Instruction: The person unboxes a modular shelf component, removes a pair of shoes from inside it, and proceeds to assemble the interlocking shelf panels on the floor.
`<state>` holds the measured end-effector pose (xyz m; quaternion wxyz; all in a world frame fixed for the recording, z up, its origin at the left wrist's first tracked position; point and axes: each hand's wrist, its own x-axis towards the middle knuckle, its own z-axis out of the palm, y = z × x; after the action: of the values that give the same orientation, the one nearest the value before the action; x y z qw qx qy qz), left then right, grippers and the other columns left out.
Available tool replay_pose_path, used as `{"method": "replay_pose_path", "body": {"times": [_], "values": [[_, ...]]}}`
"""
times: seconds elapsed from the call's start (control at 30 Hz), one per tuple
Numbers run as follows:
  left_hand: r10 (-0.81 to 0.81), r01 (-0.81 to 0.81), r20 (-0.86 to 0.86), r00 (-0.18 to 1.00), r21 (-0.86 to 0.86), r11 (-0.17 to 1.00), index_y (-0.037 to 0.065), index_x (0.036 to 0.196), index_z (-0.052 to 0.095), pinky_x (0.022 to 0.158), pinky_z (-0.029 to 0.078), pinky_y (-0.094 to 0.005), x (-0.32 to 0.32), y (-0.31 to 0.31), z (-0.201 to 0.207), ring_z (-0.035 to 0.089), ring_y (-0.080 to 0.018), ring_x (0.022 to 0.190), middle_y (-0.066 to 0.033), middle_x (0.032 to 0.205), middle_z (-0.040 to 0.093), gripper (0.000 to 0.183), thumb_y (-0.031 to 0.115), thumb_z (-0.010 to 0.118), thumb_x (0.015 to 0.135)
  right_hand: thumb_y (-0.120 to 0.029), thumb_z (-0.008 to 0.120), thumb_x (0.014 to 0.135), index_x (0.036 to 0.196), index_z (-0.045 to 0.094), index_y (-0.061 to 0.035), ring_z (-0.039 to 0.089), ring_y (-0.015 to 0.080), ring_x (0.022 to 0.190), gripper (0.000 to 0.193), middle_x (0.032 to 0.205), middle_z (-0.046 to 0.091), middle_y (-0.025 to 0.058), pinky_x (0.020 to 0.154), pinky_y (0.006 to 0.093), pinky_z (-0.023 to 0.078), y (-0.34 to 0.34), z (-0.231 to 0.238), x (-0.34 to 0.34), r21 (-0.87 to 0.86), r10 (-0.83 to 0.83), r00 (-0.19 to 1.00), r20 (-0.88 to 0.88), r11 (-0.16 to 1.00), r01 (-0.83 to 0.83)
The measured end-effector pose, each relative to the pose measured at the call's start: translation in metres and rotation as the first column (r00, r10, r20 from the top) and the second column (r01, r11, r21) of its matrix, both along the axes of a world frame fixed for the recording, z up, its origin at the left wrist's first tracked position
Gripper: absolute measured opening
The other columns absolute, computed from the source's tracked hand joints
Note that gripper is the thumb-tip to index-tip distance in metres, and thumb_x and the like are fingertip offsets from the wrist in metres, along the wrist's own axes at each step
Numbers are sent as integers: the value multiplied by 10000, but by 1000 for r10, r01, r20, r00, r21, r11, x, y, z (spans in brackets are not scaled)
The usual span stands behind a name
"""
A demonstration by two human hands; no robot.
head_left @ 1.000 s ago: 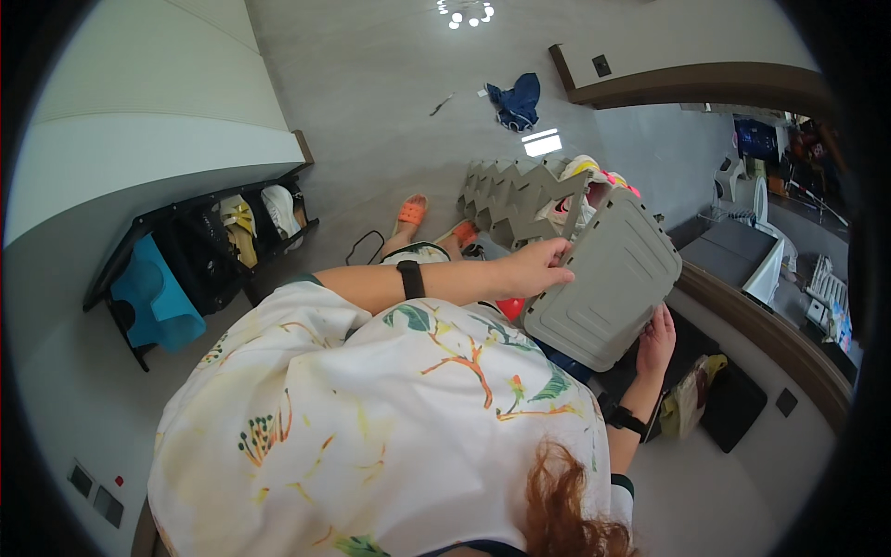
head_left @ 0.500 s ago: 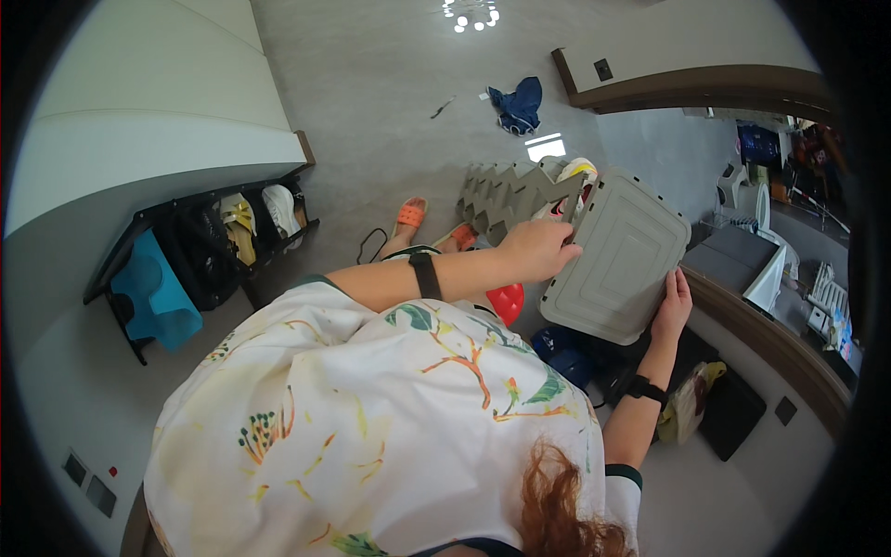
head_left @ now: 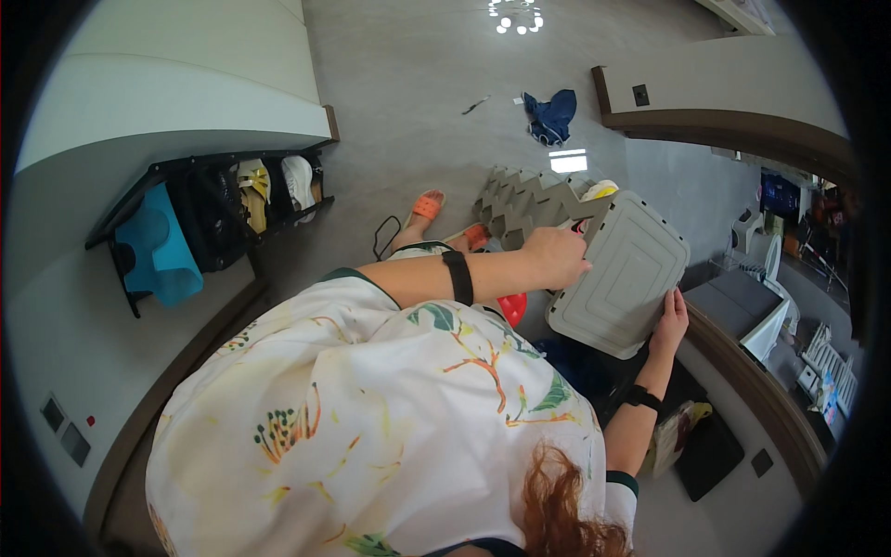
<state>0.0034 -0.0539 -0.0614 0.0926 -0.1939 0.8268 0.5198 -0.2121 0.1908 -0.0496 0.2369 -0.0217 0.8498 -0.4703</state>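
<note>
Two-handed hold on a grey, rectangular plastic panel with rounded corners.
The panel is in front of the person's body, tilted, beside grey, zigzag-edged plastic side pieces; whether these are joined to it cannot be told. The left grip is closed on the panel's left edge; the right grip touches the right edge with its fingertips, and how far it closes around the edge cannot be told. A red, rounded object shows below the left forearm; a crumpled navy-blue cloth lies on the grey floor beyond.
</note>
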Motion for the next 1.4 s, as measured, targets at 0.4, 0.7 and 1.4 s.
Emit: {"method": "replay_pose_path", "body": {"times": [0.4, 0.7, 1.4], "values": [[40, -39, -64, 997, 7, 999, 22, 776, 618, 672, 477, -428, -10, 0, 6, 604, -335, 752, -160, 785, 614, 347, 356, 532, 811, -156, 526, 886, 1179, 493, 45, 526, 136, 989, 356, 1102, 573, 86, 857, 239, 402, 8, -12, -13, -43, 7, 1000, -21, 999, -8], [14, -15, 43, 999, 12, 1000, 2, 813, 632, 714, 478, -417, -13, -6, 9, 609, -328, 816, -181, 841, 623, 379, 368, 536, 803, -159, 529, 884, 1172, 507, 40, 509, 136, 1031, 350, 1142, 555, 84, 892, 243, 378, -4, -11, -7, -48, 17, 1000, 13, 999, -17], [147, -177, 110, 983, 353, 919, -10, 850, 597, 696, 467, -314, -16, -16, -38, 599, -236, 776, -137, 804, 618, 545, 492, 688, 658, -156, 541, 878, 1193, 479, 54, 519, 138, 1005, 383, 1127, 557, 87, 860, 244, 397, -8, -13, -7, -32, -20, 999, 38, 999, 21]]}}
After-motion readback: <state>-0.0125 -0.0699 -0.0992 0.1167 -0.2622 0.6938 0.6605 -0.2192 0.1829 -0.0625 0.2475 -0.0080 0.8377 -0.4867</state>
